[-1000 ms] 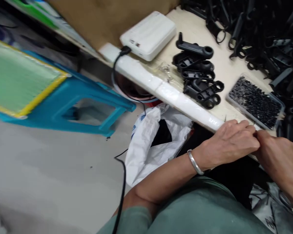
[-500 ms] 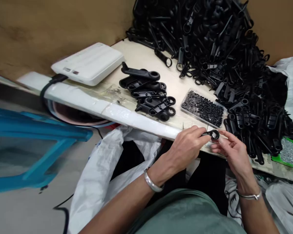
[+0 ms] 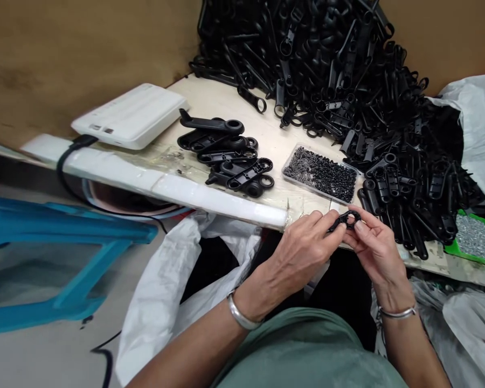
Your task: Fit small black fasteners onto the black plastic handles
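Between my hands, at the table's front edge, is a black plastic arm with a ring-shaped end [image 3: 351, 216]. My left hand [image 3: 303, 248] pinches its narrow end, which the fingers mostly hide. The thumb and fingers of my right hand [image 3: 375, 242] close on the ring end. Just behind them lies a clear tray of small black parts [image 3: 321, 173]. To the left, a small stack of similar black arms [image 3: 230, 153] rests on the table.
A large heap of black arms [image 3: 327, 70] covers the back and right of the table [image 3: 222, 97]. A white box [image 3: 131, 116] with a cable sits at left. At right is a green tray of small metal pieces [image 3: 477, 240]. A blue stool [image 3: 64, 248] stands on the floor.
My right hand has gone from open fingers near the ring to gripping it. The whole view has shifted, so the table's things appear further left.
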The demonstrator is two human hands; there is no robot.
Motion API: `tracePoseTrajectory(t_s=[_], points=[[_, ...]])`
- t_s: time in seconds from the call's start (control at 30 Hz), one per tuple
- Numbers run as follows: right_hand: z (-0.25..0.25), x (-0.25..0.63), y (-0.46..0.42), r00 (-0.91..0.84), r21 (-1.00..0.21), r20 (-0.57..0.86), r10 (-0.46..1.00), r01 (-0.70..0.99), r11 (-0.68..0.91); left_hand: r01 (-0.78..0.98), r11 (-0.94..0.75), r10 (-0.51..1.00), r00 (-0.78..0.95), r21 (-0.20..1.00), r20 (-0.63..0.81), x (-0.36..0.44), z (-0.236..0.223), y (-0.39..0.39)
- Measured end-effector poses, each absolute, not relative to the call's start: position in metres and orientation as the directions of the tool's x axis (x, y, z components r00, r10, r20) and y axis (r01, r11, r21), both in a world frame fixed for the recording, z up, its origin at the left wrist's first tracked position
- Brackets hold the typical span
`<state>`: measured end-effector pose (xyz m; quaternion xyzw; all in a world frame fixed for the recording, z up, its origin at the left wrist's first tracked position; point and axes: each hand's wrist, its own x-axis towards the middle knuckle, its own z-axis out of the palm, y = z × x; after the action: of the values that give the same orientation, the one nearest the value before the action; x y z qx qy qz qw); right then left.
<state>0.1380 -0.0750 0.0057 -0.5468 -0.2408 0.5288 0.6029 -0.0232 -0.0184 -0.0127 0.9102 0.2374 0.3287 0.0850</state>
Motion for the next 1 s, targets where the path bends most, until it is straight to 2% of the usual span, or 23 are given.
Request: tracePoseTrajectory(t_s=[0.2, 0.4, 0.5, 0.63, 0.7, 0.77, 0.87, 0.93, 1.0], points=[[-0.002, 0.131, -0.073, 0.375, -0.924, -0.302, 0.877, -0.342, -0.172, 0.404, -0.868, 0.497, 0.698, 0.288, 0.516, -0.022, -0.015, -0.019], [0.004, 0.126, -0.068, 0.378, -0.956, -0.265, 0.887, -0.220, -0.192, 0.372, -0.850, 0.525, 0.654, 0.373, 0.544, -0.019, -0.030, -0.017], [0.013, 0.131, -0.065, 0.324, -0.976, -0.217, 0.921, -0.040, -0.216, 0.319, -0.842, 0.529, 0.647, 0.434, 0.550, -0.018, -0.033, -0.017], [0.026, 0.155, -0.057, 0.324, -0.914, -0.092, 0.942, 0.349, -0.209, 0.281, -0.865, 0.496, 0.611, 0.416, 0.617, -0.023, -0.031, -0.014], [0.037, 0.176, -0.050, 0.357, -0.819, 0.017, 0.934, 0.540, -0.192, 0.311, -0.867, 0.497, 0.582, 0.388, 0.643, -0.029, -0.028, -0.011], [0.052, 0.199, -0.040, 0.370, -0.676, 0.183, 0.911, 0.720, -0.157, 0.353, -0.857, 0.515, 0.552, 0.375, 0.656, -0.038, -0.025, -0.007], [0.074, 0.235, -0.020, 0.285, -0.336, 0.464, 0.839, 0.933, -0.131, 0.417, -0.830, 0.549, 0.490, 0.371, 0.677, -0.053, -0.021, 0.002], [0.081, 0.253, -0.007, 0.196, -0.108, 0.521, 0.831, 0.981, -0.164, 0.464, -0.809, 0.565, 0.445, 0.361, 0.694, -0.063, -0.019, 0.008], [0.079, 0.264, 0.003, 0.130, 0.101, 0.493, 0.860, 0.973, -0.205, 0.526, -0.777, 0.588, 0.408, 0.347, 0.698, -0.072, -0.017, 0.014]])
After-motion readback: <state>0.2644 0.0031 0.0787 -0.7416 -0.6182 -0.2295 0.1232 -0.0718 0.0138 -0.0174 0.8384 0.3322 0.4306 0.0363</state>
